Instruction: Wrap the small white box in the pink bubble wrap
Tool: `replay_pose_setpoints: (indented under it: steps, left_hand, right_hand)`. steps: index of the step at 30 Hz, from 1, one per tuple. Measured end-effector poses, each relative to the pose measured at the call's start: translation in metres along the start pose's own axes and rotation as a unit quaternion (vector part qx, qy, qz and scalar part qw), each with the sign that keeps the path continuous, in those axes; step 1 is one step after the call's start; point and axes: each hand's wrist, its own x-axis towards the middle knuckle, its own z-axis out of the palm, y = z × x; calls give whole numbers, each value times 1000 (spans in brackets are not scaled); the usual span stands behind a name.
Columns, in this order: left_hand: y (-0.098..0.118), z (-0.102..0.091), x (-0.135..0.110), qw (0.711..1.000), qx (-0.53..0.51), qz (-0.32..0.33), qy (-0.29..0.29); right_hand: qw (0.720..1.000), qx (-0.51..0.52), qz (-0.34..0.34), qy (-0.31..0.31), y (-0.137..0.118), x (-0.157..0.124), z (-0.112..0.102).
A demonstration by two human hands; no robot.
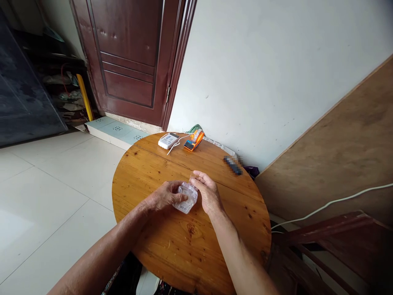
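Observation:
My left hand (168, 196) grips a clear, crinkled plastic package (188, 200) from its left side, with the thumb lying across the top. Whatever the package contains is too unclear to name. At the package's upper right corner, my right hand (207, 189) has its thumb and fingers pinched together on a thin, see-through strip (192, 176) that looks like tape or film. Both hands are over the middle of a round wooden table (190, 254).
Toward the table's far edge are a white device (168, 141) with a screen and white cable, and an orange tape dispenser (194, 141). A dark, blurred-out object (232, 165) lies at the right edge. Behind stand a white wall (260, 73) and a dark red door (129, 57).

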Motion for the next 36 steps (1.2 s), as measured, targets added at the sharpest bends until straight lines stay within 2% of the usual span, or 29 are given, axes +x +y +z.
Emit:
replay_pose_setpoints:
  steps: [3,6,13,16,18,22,25,27,30,36]
  left_hand:
    - [2,2,0,1000,-9,-4,20]
    - [2,3,1,999,-8,-6,40]
    - [-4,2,4,996,55,11,71]
    - [-7,4,5,991,103,16,88]
    - [-6,7,5,979,168,23,112]
    - [0,10,1,928,321,41,183]
    - [4,8,-2,934,312,37,168]
    - [3,6,-2,944,287,24,158]
    - [1,4,-1,945,285,16,160]
    - [0,4,1,961,243,19,129]
  right_hand:
    - [999,29,-25,27,4,0,0]
    - [998,28,-47,25,7,-3,-2]
    - [983,-115,-139,-31,8,-19,-3]
    - [971,-169,-166,-22,15,-27,-3]
    - [959,-208,-192,4,21,-30,-3]
    - [936,-250,-244,39,31,-26,-1]
    - [938,-246,-241,37,34,-19,-1]
    - [947,-232,-220,35,35,-15,-2]
    - [956,-215,-198,23,37,-10,-5]
    - [951,-226,-210,3,33,-11,-9]
